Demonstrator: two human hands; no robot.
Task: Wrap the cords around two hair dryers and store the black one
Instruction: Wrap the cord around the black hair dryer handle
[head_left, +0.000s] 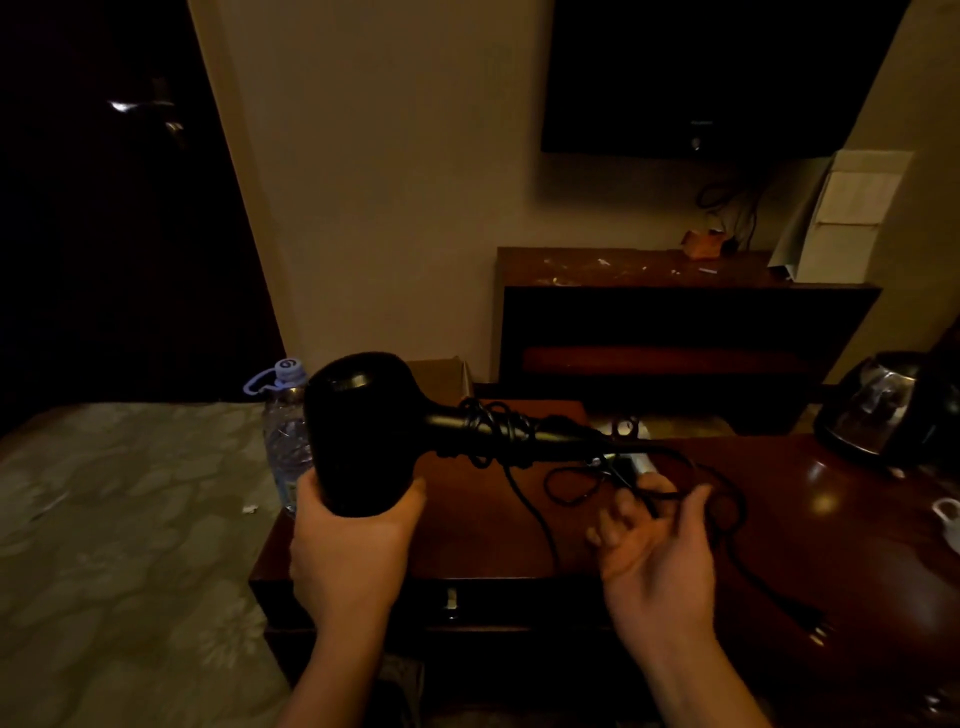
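— What fills the room from where you stand?

— On the left a bed (104, 519) with a pale patterned cover. Beside it a dark wooden table (483, 525) with a glossy top, and behind that a lower wooden console (675, 322) against the wall, under a dark screen (701, 73). It is dim in here.

— And the black one?

— The black hair dryer (363, 436) is up in the air over the table's left end. Its round body hangs down into the left hand (353, 545), whose fingers and thumb are clamped around the bottom of the body. The handle sticks out sideways to the right.

— The cord?

— The cord (498, 431) is looped several times around the middle of the handle, in a loose bundle. The rest trails off the handle's end, sags in a loop over the table, and runs across the right hand (654, 545). That palm faces up; the fingers are spread and slightly curled, with the cord passing between thumb and forefinger. Whether they pinch it I cannot tell. Farther on, the plug (810, 621) lies on the table's right side.

— Anything smaller around?

— A kettle (878, 410) at the far right of the table, and a clear water bottle (283, 415) with a bluish cap just behind the dryer's body.
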